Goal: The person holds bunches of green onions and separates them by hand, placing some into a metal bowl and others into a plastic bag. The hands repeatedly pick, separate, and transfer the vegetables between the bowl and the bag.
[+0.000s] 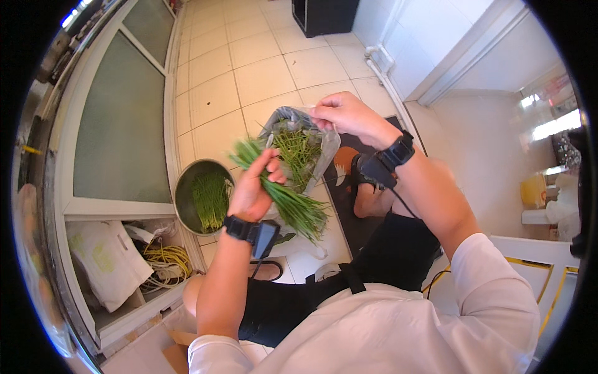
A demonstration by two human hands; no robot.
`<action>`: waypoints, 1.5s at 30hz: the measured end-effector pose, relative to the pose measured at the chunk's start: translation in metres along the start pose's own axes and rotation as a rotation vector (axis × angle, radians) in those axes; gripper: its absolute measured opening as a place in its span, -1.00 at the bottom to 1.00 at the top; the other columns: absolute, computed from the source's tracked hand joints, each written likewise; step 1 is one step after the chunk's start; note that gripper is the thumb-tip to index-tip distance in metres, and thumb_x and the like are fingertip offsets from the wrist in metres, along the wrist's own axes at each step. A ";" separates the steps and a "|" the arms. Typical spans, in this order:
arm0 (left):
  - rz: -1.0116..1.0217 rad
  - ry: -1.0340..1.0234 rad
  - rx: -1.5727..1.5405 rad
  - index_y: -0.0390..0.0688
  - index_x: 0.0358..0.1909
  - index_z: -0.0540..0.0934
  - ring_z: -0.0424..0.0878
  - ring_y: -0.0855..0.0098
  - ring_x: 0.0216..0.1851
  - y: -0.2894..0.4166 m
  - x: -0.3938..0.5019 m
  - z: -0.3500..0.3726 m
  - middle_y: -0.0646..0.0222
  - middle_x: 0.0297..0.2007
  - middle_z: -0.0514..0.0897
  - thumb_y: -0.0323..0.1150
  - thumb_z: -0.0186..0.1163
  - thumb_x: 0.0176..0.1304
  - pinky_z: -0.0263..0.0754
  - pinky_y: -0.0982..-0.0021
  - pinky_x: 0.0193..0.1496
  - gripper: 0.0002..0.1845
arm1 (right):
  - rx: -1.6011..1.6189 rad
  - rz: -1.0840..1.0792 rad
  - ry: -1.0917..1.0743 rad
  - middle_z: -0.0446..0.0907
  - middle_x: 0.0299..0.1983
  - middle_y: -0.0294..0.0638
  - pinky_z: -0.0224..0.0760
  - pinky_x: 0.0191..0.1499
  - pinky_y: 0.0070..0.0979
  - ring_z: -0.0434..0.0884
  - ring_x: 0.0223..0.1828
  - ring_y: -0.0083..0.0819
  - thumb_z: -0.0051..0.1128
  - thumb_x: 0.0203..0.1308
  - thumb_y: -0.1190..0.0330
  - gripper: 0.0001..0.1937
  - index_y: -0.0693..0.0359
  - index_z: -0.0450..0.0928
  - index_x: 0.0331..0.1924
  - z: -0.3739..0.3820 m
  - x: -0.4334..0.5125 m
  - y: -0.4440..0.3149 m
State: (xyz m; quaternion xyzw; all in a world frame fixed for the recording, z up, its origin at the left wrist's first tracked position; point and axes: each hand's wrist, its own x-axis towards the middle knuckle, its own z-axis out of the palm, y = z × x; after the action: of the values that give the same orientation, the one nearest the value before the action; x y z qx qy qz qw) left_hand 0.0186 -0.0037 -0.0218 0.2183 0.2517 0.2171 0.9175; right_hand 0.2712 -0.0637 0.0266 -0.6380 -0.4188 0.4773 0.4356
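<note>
My left hand (259, 183) is closed around a thick bunch of long green stalks, likely chives (299, 208). Its leafy end is blurred. Just behind the bunch, a grey translucent plastic bag (329, 152) stands open on the floor, with loose green and yellowish trimmings (296, 152) inside. Over the bag's far right rim, my right hand (343, 114) has its thumb and fingers drawn together; whether they pinch the rim or a thin scrap is unclear. Left of the left hand, a round metal pot (183, 212) holds more green stalks (208, 201), laid side by side.
Under the bunch lies another pale plastic bag (306, 248), partly covered. A dark patterned mat (359, 229) is beneath my foot. Frosted cabinet doors (124, 126) line the left, above an open shelf with a coiled yellow cable (168, 259). A black cabinet (327, 16) stands ahead.
</note>
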 end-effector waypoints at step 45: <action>0.439 0.257 -0.085 -0.09 -0.27 0.33 0.24 0.57 -0.44 0.070 -0.033 0.001 0.44 -0.31 0.35 -0.20 -0.06 0.60 0.25 0.50 -0.33 -0.75 | -0.954 0.238 0.192 0.61 -0.14 0.08 0.55 0.04 -0.21 0.65 -0.07 -0.02 -0.07 0.30 0.46 -0.81 0.29 0.60 -0.15 0.019 0.075 0.452</action>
State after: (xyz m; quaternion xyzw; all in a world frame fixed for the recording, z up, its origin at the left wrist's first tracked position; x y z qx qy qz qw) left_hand -0.0267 0.0356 0.0271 0.1996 0.3033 0.4475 0.8173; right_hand 0.3208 -0.1116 -0.4267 -0.8504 -0.4728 0.2182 0.0747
